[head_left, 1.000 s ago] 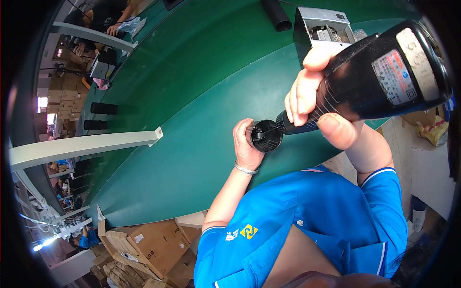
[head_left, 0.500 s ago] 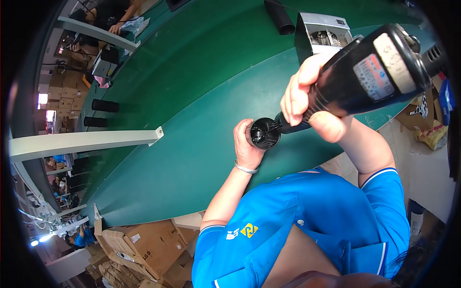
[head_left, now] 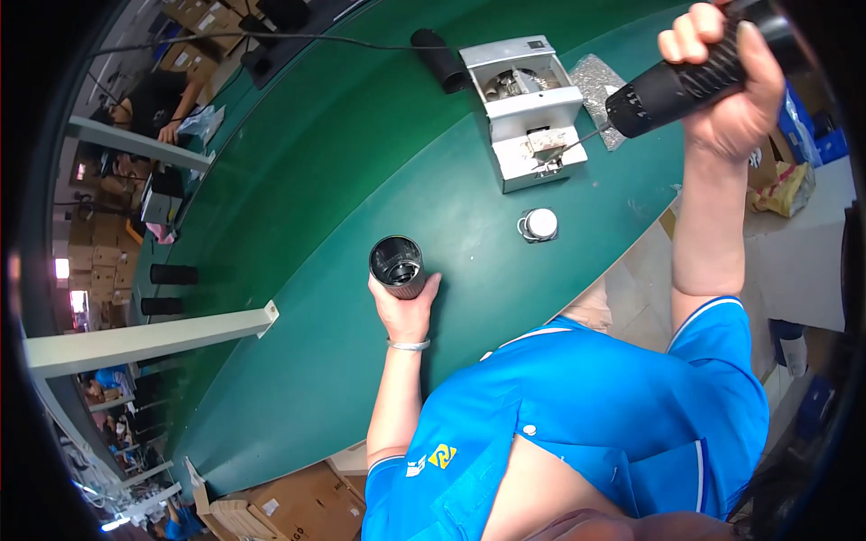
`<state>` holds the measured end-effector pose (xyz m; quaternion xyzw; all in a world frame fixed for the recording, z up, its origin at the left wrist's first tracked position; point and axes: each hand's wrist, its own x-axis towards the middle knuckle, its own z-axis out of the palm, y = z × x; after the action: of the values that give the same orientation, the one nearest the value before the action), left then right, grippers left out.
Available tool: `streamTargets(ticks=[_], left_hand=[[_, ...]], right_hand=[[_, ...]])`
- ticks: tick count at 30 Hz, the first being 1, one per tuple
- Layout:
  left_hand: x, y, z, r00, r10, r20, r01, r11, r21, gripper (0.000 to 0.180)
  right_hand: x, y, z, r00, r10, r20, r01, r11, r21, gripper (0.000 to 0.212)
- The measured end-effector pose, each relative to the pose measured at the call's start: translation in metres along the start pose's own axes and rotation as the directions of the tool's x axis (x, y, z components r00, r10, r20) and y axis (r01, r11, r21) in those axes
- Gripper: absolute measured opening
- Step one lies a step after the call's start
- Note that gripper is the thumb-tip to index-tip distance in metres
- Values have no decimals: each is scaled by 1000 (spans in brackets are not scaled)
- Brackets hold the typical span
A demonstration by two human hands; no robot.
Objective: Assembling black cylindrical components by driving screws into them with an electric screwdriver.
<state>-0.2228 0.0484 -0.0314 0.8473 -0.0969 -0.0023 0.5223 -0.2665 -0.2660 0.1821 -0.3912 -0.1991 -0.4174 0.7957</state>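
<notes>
My left hand (head_left: 403, 316) is wrapped round a hollow black cylinder (head_left: 396, 260) that stands upright over the green table, its open end up and dark parts inside. Raised at the upper right, my right hand (head_left: 732, 95) grips a black electric screwdriver (head_left: 663, 97). Its thin bit slants down to the front of a silver screw feeder (head_left: 532, 110), reaching the pick-up spot there. Whether a screw sits on the tip is too small to tell. Between the feeder and my body lies a small white round-topped piece (head_left: 541, 224) with a wire-like loop.
Bubble wrap (head_left: 599, 90) lies right of the feeder and a black tube (head_left: 437, 61) left of it. A pale beam (head_left: 153, 344) juts in from the left, near black cylinders (head_left: 172, 274). A cable (head_left: 271, 35) crosses above. Another person's hand (head_left: 169, 132) is at the far left.
The screwdriver has come out of the cylinder and moved up and right to the screw feeder. My left hand and the cylinder appear farther left; the whole view has shifted too.
</notes>
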Motion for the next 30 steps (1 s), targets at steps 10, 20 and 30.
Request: streamTargets(ticks=[10,20,30], left_hand=[[0,-1,6,963,267,38,-269,962,55,70],[-1,-8,-2,941,317,116,-320,947,11,72],[-4,-14,5,855,513,69,-518,843,146,72]], right_hand=[[0,28,-67,996,73,45,-56,951,-303,32],[4,42,-70,973,210,100,-180,952,-247,31],[-18,-5,4,967,152,202,-149,988,-31,35]])
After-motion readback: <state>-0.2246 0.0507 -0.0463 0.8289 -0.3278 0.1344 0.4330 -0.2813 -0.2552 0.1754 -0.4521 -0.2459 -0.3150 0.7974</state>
